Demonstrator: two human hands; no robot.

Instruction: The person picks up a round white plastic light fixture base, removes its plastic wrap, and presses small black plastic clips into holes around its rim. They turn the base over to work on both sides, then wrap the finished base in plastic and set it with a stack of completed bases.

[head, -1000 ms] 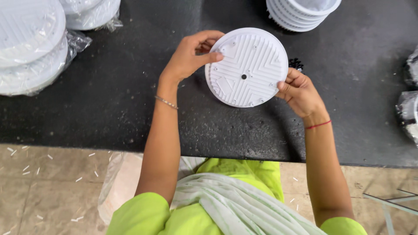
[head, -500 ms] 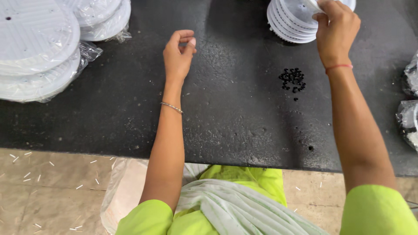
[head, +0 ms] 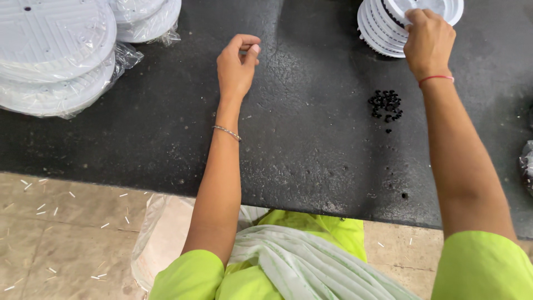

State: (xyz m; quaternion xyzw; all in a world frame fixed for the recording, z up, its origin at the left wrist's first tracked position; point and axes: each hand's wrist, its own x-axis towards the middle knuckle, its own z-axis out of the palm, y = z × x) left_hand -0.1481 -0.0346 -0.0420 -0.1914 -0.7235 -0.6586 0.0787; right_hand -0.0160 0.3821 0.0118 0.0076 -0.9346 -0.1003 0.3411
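Two hands over a black table (head: 166, 139)
The top white disc (head: 438, 8) of the far-right stack (head: 375, 28) is gripped by the right hand (head: 427, 41); the left hand (head: 237, 66) is pinched shut mid-table, its contents unseen.

White discs, black desk, lime-green sleeves

The desk (head: 311, 144) is matt black with a fine speckled grain. At its far right edge, the stack of round plates (head: 383, 28) is white, with a dark band showing under the top one. Toward the desk's near side from that stack, the heap of small screws (head: 386, 105) is black. At the desk's far left corner, the bagged ribbed discs (head: 53, 50) are white under clear glossy film. The right hand (head: 427, 39) has a red thread at its wrist, the left hand (head: 237, 66) a thin silver bracelet. Below the desk, the floor (head: 61, 239) is beige, flecked white.
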